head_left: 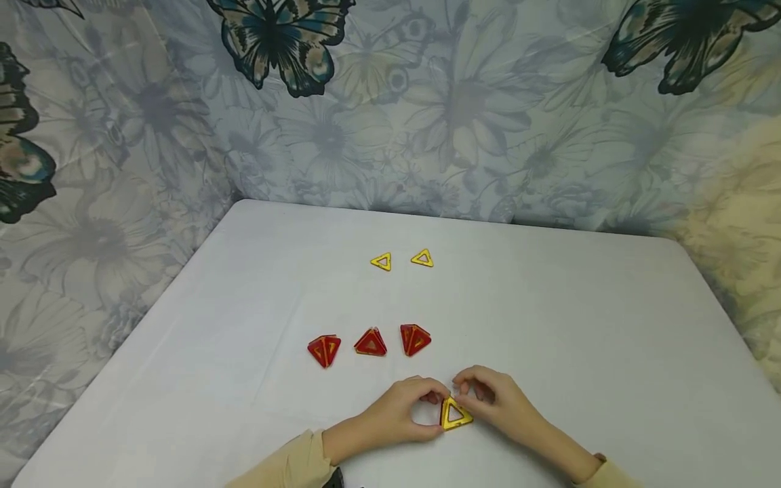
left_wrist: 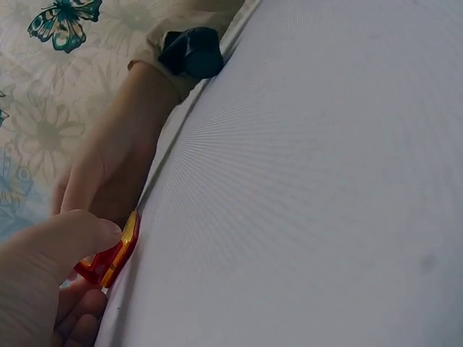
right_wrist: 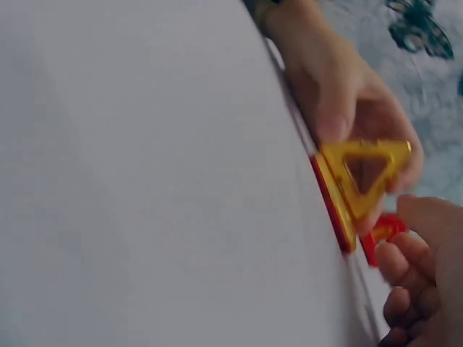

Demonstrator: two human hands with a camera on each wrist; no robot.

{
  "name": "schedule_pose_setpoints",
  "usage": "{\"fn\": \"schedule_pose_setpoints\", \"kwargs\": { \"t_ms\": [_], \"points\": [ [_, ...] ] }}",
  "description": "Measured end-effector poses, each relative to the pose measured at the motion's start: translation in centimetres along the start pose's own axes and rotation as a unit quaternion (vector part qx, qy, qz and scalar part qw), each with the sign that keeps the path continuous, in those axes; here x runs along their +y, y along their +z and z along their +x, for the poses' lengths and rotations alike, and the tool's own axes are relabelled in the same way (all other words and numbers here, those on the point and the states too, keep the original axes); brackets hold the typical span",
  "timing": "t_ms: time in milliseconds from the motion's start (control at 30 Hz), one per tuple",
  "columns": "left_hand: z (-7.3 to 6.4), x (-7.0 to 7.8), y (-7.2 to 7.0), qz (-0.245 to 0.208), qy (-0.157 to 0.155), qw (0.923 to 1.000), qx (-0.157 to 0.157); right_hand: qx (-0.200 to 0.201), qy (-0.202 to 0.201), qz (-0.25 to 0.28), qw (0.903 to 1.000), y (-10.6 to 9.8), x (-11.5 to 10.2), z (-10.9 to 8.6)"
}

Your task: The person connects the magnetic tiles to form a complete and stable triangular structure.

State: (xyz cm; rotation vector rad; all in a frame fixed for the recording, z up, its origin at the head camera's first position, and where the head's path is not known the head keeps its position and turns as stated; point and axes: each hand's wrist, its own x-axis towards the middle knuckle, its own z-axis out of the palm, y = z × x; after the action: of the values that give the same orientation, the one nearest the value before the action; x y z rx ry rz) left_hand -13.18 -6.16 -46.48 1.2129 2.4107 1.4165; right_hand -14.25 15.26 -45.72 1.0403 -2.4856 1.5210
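Observation:
At the table's near side, my left hand [head_left: 396, 411] grips a small piece made of triangular tiles between thumb and fingers. A yellow triangular tile [head_left: 459, 424] with an open centre faces up there. Against it stands a red tile [right_wrist: 331, 210], its edge on the white table. My right hand [head_left: 505, 408] hovers at the piece's upper right, fingers loosely bent; in the right wrist view its thumb and fingers [right_wrist: 396, 264] look apart from the yellow tile. Another red part [right_wrist: 387, 228] shows behind, partly covered. The left thumb [left_wrist: 87, 230] lies along the piece in the left wrist view.
Beyond the hands, three red pyramid shapes stand in a row: left pyramid [head_left: 324, 350], middle pyramid [head_left: 370, 343], right pyramid [head_left: 415, 339]. Farther back lie two yellow triangles, one at left [head_left: 388, 262], one at right [head_left: 423, 263]. Butterfly-patterned cloth [head_left: 390, 135] borders the white table [head_left: 549, 305].

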Motion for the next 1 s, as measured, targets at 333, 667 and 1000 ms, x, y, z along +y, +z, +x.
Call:
{"fn": "schedule_pose_setpoints", "kwargs": {
  "t_ms": [333, 667, 1000],
  "points": [
    [0.2, -0.3, -0.2, -0.010, -0.027, 0.9995, -0.015, 0.070, -0.040, -0.001, 0.9967, -2.0, 4.1, 5.1],
    [-0.1, -0.3, -0.6, -0.027, -0.040, 0.9984, -0.028, 0.131, 0.046, -0.046, 0.9893, -1.1, 8.7, 10.6],
    [0.0, -0.4, -0.7, -0.019, -0.027, 0.9993, -0.016, 0.083, 0.120, -0.114, 0.9827, -1.4, 10.0, 14.5]
  ]
}}
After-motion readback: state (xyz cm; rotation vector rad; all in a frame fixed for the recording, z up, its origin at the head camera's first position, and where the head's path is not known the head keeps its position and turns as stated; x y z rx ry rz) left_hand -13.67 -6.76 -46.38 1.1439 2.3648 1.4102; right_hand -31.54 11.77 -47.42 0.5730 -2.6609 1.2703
